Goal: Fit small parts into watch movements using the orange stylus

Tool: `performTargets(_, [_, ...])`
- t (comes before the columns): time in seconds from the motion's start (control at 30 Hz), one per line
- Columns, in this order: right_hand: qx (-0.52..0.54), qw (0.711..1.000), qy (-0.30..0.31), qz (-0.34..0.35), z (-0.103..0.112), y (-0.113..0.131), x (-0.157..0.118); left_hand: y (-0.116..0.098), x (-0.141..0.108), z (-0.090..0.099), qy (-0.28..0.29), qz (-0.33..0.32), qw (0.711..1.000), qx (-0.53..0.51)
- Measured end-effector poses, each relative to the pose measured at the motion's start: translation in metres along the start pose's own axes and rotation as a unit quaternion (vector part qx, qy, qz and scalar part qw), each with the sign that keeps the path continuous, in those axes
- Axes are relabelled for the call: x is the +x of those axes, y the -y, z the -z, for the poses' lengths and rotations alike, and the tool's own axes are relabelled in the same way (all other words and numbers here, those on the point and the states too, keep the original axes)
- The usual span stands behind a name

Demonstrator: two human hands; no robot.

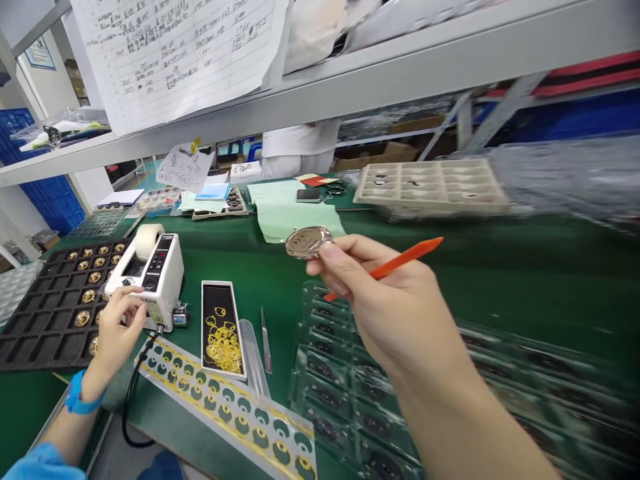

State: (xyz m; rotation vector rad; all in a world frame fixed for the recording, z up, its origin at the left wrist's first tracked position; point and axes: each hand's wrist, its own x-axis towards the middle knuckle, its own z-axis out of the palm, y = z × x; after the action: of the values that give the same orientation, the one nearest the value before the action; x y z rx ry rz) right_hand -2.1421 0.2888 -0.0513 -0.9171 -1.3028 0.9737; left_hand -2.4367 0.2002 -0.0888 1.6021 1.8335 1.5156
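My right hand (375, 273) is raised over the bench, pinching a round silver watch case (307, 241) between thumb and fingers, its engraved metal face upward. A pointed orange stick (410, 257) is tucked across the same hand. On the left, my left hand (119, 327) rests against the near side of a white tape dispenser (167, 267), fingers bent with a gap between thumb and forefinger. Nothing shows in that hand. A black tray (45, 333) beside it carries several gold-coloured round parts.
A box (204, 327) of yellow rings, tweezers (265, 341) and a sticker sheet (235, 413) lie at centre. Clear trays (295, 373) of dark parts sit below my right arm. Farther back are a beige compartment tray (430, 193) and an overhead shelf (400, 70).
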Motion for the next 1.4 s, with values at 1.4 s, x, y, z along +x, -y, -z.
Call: performTargets(1.4, [0.042, 0.949, 0.311, -0.035, -0.011, -0.017, -0.003, -0.076, 0.039, -0.074, 0.371, -0.094, 0.912, -0.147])
